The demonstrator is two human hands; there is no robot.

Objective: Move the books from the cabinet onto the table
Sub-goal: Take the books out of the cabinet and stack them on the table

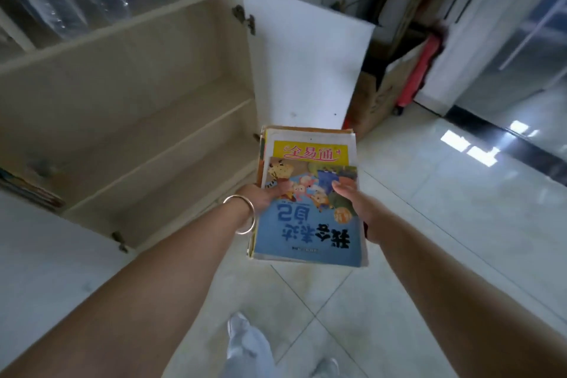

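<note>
Books (308, 193) sit stacked in both hands, clear of the open cabinet (129, 120) and above the floor. Left hand (260, 195) and right hand (348, 193) grip opposite edges, thumbs on top. Carrying step; next comes the worktop, out of view. One yellow cover reads 全易通.

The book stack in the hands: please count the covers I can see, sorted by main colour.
Blue covers: 1, the blue book on top, held by left hand and right hand.
Yellow-and-white covers: 1, the yellow-titled book under it.
Total: 2. Further books below show edges only.
</note>
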